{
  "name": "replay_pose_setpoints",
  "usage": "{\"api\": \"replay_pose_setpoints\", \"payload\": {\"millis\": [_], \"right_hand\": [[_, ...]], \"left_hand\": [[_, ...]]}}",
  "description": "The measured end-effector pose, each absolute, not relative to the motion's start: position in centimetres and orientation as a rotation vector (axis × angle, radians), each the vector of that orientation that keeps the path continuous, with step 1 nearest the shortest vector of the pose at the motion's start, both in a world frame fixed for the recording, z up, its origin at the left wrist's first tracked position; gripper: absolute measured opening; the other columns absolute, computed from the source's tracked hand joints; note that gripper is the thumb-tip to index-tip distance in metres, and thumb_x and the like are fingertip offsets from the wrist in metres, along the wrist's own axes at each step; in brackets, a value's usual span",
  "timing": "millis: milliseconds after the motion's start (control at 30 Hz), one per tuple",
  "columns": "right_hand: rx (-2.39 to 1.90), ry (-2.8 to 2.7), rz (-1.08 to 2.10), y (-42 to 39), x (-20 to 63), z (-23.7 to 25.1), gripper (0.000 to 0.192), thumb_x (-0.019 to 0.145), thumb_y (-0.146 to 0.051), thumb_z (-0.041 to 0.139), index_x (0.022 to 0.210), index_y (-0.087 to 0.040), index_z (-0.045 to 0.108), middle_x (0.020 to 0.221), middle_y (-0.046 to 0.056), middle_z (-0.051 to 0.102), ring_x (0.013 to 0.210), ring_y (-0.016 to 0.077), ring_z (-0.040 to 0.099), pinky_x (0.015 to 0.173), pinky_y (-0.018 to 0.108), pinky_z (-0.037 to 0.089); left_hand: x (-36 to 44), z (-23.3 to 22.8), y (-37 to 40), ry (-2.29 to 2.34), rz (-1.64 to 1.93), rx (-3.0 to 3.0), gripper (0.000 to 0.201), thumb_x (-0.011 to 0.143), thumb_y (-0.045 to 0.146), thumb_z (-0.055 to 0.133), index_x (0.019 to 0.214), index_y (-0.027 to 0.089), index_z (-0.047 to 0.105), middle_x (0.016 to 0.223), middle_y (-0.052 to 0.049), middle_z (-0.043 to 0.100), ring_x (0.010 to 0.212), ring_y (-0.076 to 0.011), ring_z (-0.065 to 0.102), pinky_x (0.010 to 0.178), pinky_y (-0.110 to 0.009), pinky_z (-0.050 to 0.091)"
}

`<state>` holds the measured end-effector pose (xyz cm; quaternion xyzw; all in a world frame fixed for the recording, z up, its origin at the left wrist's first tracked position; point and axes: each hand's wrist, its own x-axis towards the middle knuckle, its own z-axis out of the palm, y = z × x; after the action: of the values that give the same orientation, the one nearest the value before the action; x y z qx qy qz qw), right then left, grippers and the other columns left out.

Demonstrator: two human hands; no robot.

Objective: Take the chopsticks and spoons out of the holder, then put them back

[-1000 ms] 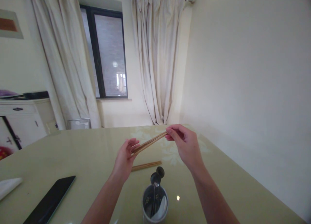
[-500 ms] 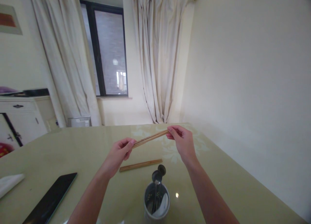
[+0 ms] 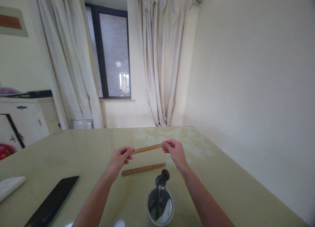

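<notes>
The held chopsticks [image 3: 147, 149] are thin, straight and light brown — a small bundle, side by side, gripped at both ends and raised above the table [image 3: 211, 191]. The right end appears slightly higher; their exact number I cannot tell. The other chopsticks [image 3: 143, 169], browner, lie flat together on the table — nearer to the viewer, almost parallel.

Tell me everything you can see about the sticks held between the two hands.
The held sticks are slim, straight and light brown, and look like wooden chopsticks; they lie too close together to count surely. The left hand pinches one end, the right hand the other. In the picture they rise slightly toward the right hand, and they appear raised off the pale green table.
</notes>
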<state>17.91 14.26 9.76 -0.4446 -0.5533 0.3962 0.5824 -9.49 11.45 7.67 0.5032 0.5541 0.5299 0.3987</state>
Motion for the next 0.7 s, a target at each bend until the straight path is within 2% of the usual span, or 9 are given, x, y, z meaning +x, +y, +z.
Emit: {"api": "replay_pose_setpoints", "payload": {"millis": [100,167,233,400,533,700], "right_hand": [[-1.113,-1.328,0.912,15.0,17.6,7.3,0.038,0.073,-0.053,0.082,0.074,-0.016,0.075,0.062,0.006,0.075,0.056,0.0205,0.072,0.056,0.031,0.060],[-1.158,-1.349,0.884,15.5,17.2,5.6,0.035,0.073,-0.051,0.080,0.068,-0.017,0.073,0.057,0.005,0.072,0.053,0.0204,0.069,0.053,0.030,0.057],[-1.189,-1.366,0.851,15.8,16.9,4.1,0.031,0.075,-0.049,0.076,0.068,-0.019,0.072,0.058,0.005,0.072,0.055,0.0215,0.070,0.055,0.031,0.057],[-1.247,-1.419,0.741,16.1,16.7,1.3,0.022,0.084,-0.039,0.066,0.075,-0.020,0.072,0.066,0.007,0.076,0.062,0.0247,0.073,0.062,0.034,0.059],[-1.302,-1.495,0.611,15.9,17.1,0.5,0.023,0.090,-0.033,0.061,0.079,-0.019,0.075,0.072,0.008,0.077,0.070,0.0256,0.073,0.068,0.033,0.055],[-1.389,-1.591,0.455,15.8,17.2,0.2,0.022,0.094,-0.027,0.059,0.085,-0.020,0.077,0.089,0.010,0.080,0.085,0.0259,0.072,0.081,0.033,0.051]], "left_hand": [[-10.2,5.4,12.3,1.632,1.166,1.485,0.061,0.071,0.077,0.065,0.079,0.017,0.074,0.064,-0.002,0.064,0.059,-0.0181,0.060,0.054,-0.026,0.041],[-10.4,4.1,12.6,1.694,1.117,1.563,0.056,0.074,0.073,0.062,0.067,0.019,0.071,0.058,-0.001,0.061,0.061,-0.0201,0.060,0.058,-0.029,0.042],[-10.5,3.2,12.8,1.721,1.116,1.618,0.048,0.077,0.065,0.061,0.061,0.020,0.068,0.060,-0.003,0.065,0.067,-0.0226,0.062,0.066,-0.031,0.045],[-10.3,2.1,13.1,1.737,1.116,1.713,0.032,0.086,0.043,0.055,0.084,0.020,0.077,0.091,-0.009,0.081,0.091,-0.0273,0.073,0.088,-0.036,0.053],[-10.1,1.5,13.6,1.739,1.085,1.760,0.034,0.092,0.037,0.051,0.100,0.019,0.078,0.105,-0.010,0.083,0.103,-0.0269,0.074,0.098,-0.038,0.054],[-10.0,0.5,14.0,1.809,1.006,1.827,0.038,0.098,0.024,0.040,0.104,0.016,0.077,0.112,-0.013,0.080,0.110,-0.0249,0.072,0.104,-0.038,0.051]]}}
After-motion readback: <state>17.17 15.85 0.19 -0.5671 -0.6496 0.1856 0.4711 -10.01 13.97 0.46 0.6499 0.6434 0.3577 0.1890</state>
